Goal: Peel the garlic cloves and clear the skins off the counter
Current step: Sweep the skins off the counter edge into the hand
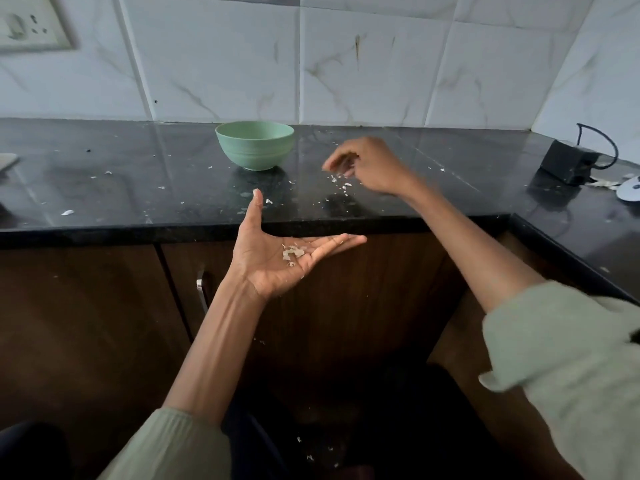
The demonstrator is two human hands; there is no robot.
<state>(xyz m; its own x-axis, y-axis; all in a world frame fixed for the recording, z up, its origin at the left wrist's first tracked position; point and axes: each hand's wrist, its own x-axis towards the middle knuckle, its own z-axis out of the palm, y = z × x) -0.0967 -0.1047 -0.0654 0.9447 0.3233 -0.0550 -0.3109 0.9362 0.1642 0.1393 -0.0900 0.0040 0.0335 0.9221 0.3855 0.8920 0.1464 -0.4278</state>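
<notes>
Black counter (104,188), pale skin flakes (292,252)

No words, labels, brands or numbers can be read on anything in view.

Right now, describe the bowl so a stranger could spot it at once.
Find the black counter below the white marble tiles. Near its back edge, left of the right hand, stands the bowl. It is the only pale green, round thing among scattered garlic skins.
</notes>
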